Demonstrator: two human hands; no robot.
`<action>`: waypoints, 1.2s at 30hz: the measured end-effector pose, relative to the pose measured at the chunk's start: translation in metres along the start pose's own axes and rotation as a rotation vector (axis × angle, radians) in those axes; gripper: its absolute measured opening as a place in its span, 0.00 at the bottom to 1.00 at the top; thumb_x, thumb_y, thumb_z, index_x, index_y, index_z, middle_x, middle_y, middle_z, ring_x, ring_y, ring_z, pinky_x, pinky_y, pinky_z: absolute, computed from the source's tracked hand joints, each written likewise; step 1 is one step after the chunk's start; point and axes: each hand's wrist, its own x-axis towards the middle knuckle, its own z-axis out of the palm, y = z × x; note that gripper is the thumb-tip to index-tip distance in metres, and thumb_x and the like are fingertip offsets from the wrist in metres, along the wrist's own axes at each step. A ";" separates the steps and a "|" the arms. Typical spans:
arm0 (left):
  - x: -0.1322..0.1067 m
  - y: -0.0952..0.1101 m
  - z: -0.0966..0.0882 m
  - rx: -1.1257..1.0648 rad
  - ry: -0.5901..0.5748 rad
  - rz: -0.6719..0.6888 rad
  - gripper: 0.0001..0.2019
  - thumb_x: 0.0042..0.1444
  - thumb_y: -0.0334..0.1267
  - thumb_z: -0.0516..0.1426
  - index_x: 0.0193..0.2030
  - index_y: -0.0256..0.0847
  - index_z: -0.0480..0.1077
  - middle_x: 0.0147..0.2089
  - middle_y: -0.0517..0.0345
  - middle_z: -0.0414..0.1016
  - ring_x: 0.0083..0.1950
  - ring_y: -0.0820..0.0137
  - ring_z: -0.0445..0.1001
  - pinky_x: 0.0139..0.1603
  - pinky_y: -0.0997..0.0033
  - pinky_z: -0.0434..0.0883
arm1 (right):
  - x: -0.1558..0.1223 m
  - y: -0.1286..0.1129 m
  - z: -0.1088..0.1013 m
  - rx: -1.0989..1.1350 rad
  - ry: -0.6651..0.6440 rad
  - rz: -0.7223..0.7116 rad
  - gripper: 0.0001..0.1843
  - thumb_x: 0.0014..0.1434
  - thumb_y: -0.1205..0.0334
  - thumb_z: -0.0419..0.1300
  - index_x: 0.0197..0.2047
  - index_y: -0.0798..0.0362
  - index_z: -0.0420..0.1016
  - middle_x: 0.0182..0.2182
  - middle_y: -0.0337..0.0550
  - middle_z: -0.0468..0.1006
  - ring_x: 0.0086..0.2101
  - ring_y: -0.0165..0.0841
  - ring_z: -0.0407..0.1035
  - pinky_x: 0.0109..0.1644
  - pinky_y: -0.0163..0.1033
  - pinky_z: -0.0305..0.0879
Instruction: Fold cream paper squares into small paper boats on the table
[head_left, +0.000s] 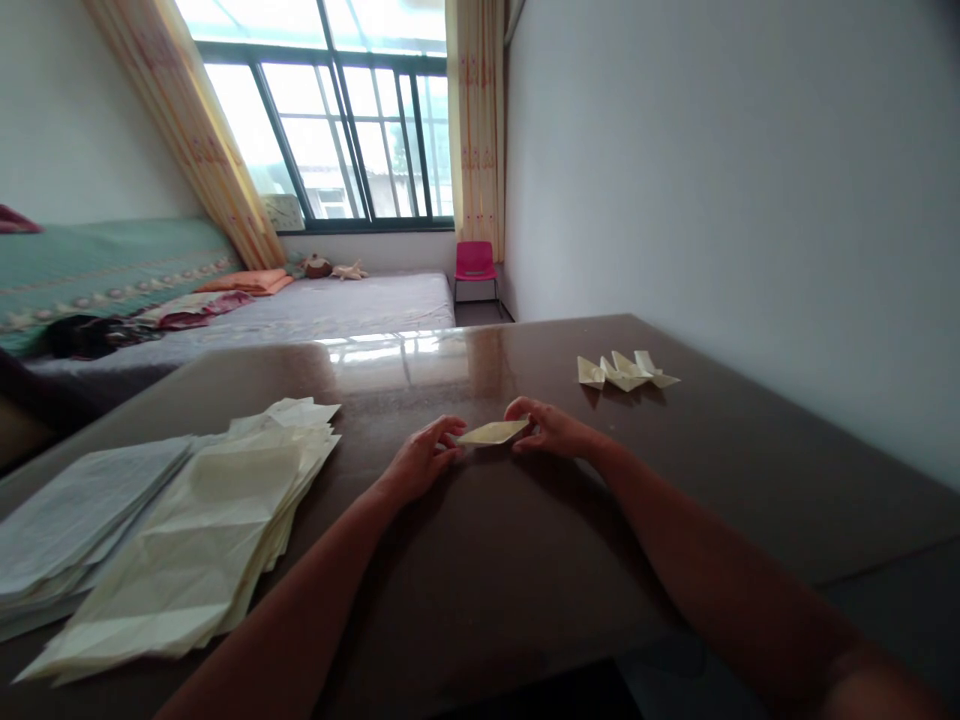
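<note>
A small cream piece of folded paper [493, 433], shaped like a flat diamond, is held just above the brown table between both hands. My left hand [426, 458] pinches its left corner with thumb and fingers. At the opposite corner, my right hand [553, 430] grips it between thumb and curled fingers. Several folded paper boats [628, 371] stand in a row beyond my right hand. To the left lies a stack of creased cream paper sheets [225, 520], well apart from my left hand.
The glossy brown table [480, 560] reaches close to the white wall on the right. A pile of whitish sheets [90, 510] lies at its left edge. Past the table are a bed [375, 300], a pink chair [475, 262] and a window [352, 130].
</note>
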 end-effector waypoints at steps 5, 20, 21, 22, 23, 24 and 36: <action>0.002 -0.003 0.005 0.042 -0.002 0.075 0.13 0.57 0.40 0.52 0.47 0.40 0.71 0.41 0.54 0.73 0.38 0.70 0.75 0.42 0.68 0.73 | 0.003 0.004 0.001 0.013 0.022 -0.003 0.10 0.50 0.60 0.63 0.35 0.56 0.76 0.28 0.39 0.76 0.30 0.30 0.70 0.34 0.33 0.66; 0.005 0.001 0.010 0.213 -0.025 0.266 0.12 0.60 0.36 0.51 0.37 0.41 0.76 0.43 0.55 0.76 0.42 0.70 0.74 0.46 0.73 0.68 | 0.002 0.003 0.022 -0.038 0.008 -0.186 0.18 0.50 0.57 0.66 0.44 0.53 0.78 0.44 0.45 0.70 0.33 0.28 0.68 0.40 0.35 0.67; 0.005 -0.001 0.010 0.211 -0.008 0.238 0.12 0.59 0.37 0.51 0.37 0.41 0.76 0.42 0.55 0.76 0.41 0.70 0.74 0.45 0.73 0.69 | 0.002 0.005 0.023 -0.051 0.002 -0.212 0.16 0.50 0.56 0.66 0.43 0.52 0.78 0.44 0.45 0.70 0.35 0.28 0.68 0.41 0.35 0.67; 0.006 -0.003 0.010 0.209 0.008 0.205 0.12 0.59 0.38 0.51 0.38 0.40 0.76 0.41 0.55 0.77 0.41 0.69 0.74 0.45 0.72 0.69 | 0.002 0.006 0.025 -0.061 0.002 -0.232 0.16 0.52 0.56 0.65 0.43 0.52 0.78 0.44 0.45 0.70 0.36 0.29 0.69 0.43 0.36 0.66; 0.007 -0.004 0.010 0.205 0.021 0.167 0.12 0.58 0.38 0.52 0.38 0.40 0.76 0.40 0.55 0.77 0.40 0.69 0.75 0.45 0.71 0.69 | 0.002 0.007 0.026 -0.069 0.005 -0.243 0.15 0.52 0.56 0.64 0.43 0.52 0.79 0.44 0.45 0.70 0.38 0.30 0.69 0.44 0.36 0.66; 0.008 -0.005 0.010 0.200 0.035 0.131 0.11 0.58 0.39 0.52 0.38 0.40 0.76 0.39 0.55 0.78 0.40 0.68 0.75 0.44 0.71 0.70 | 0.003 0.008 0.027 -0.073 0.013 -0.244 0.15 0.53 0.55 0.64 0.43 0.52 0.79 0.44 0.46 0.71 0.39 0.31 0.69 0.45 0.36 0.65; 0.014 -0.018 0.006 0.065 0.071 0.012 0.27 0.57 0.51 0.50 0.59 0.38 0.62 0.53 0.47 0.72 0.36 0.68 0.77 0.40 0.65 0.74 | -0.037 0.029 -0.046 -0.282 0.320 0.110 0.20 0.60 0.55 0.52 0.48 0.56 0.76 0.28 0.43 0.78 0.25 0.28 0.67 0.31 0.33 0.63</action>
